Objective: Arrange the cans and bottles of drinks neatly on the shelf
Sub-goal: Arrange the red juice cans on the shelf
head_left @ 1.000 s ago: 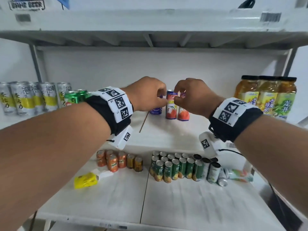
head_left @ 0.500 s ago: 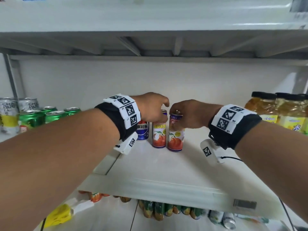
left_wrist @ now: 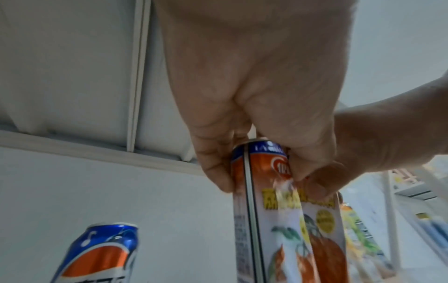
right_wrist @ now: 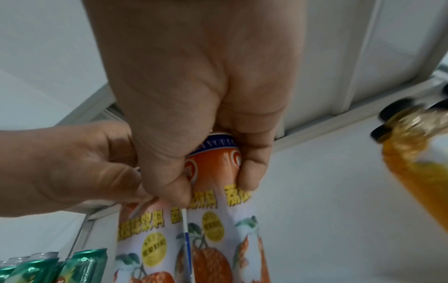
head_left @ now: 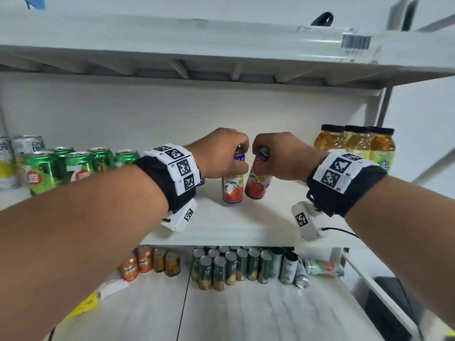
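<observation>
Both our hands reach onto the middle shelf (head_left: 221, 232), each curled over the top of a slim red-and-white lychee can. Our left hand (head_left: 219, 153) pinches the rim of the left can (head_left: 232, 190) between thumb and fingers, and that can stands upright on the shelf. Our right hand (head_left: 278, 156) grips the right can (head_left: 257, 187) the same way, fingers wrapped round its blue top band; this can leans, its base just beside the left can and its top tilted to the right. In the wrist views the two cans' sides touch or nearly touch; we cannot tell which.

Nearest to us, on the lower shelf (head_left: 246, 316), stand a cluster of green cans (head_left: 231, 267), a few orange cans (head_left: 145, 263) to their left, a can lying on its side (head_left: 322, 267) to the right, and a yellow-and-white object (head_left: 98, 296) near the front left.

On the middle shelf, a blue cola can (left_wrist: 97, 254) stands just left of the left can, mostly hidden behind our left wrist in the head view. Farther left stands a row of green soda cans (head_left: 78, 166), with pale cans (head_left: 27, 146) behind them. At the far right stand three bottles (head_left: 354, 143) of amber drink with black caps.
</observation>
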{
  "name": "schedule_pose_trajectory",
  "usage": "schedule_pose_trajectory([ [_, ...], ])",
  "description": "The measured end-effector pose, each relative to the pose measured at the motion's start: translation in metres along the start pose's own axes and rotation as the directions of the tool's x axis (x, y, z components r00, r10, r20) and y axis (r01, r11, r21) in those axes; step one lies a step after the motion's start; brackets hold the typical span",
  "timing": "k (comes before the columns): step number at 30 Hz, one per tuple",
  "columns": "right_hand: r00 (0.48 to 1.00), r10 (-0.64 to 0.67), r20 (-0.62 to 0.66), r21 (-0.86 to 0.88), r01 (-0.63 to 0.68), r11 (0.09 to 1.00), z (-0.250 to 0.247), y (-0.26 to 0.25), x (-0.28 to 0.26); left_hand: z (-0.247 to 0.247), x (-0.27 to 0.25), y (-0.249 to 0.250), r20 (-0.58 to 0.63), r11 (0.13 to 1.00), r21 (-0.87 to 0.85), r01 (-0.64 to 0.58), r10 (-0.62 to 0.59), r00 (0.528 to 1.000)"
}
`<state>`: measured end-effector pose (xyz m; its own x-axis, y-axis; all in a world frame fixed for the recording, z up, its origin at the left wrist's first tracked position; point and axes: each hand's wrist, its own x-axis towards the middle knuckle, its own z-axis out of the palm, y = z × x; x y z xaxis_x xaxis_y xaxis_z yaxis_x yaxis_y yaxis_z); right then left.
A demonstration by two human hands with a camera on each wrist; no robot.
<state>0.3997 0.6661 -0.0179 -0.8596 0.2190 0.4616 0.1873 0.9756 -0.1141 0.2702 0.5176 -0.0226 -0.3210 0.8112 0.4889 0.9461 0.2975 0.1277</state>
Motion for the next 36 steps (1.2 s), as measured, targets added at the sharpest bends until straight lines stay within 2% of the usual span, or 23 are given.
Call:
schedule_pose_trajectory([
  [4,0.99,0.096,-0.104,-0.024,-0.099,0.995,-0.032,-0.004,-0.059,-0.003,-0.017,0.051,-0.026,0.992,-0.091,-0.089,0.087,0.996],
  [9,0.974,0.213,-0.076,-0.122,-0.221,0.967,-0.066,0.011,-0.134,0.014,-0.024,0.125,0.019,0.965,-0.146,-0.219,0.224,0.974],
  [14,0.926,0.372,-0.066,-0.119,-0.378,0.918,-0.078,0.055,-0.213,0.058,-0.019,0.198,0.091,0.927,-0.196,-0.319,0.341,0.936],
  [18,0.873,0.486,-0.052,-0.123,-0.488,0.864,-0.071,0.109,-0.281,0.115,-0.008,0.262,0.182,0.897,-0.254,-0.362,0.411,0.893],
  [25,0.75,0.655,0.092,-0.11,-0.646,0.755,-0.018,0.235,-0.408,0.268,0.005,0.383,0.386,0.866,-0.365,-0.341,0.475,0.791],
  [31,0.651,0.725,0.224,-0.098,-0.725,0.681,0.061,0.343,-0.513,0.427,-0.007,0.462,0.561,0.855,-0.429,-0.292,0.505,0.656],
  [36,0.529,0.756,0.386,-0.065,-0.802,0.594,0.156,0.41,-0.589,0.558,-0.043,0.494,0.691,0.869,-0.444,-0.216,0.486,0.535],
])
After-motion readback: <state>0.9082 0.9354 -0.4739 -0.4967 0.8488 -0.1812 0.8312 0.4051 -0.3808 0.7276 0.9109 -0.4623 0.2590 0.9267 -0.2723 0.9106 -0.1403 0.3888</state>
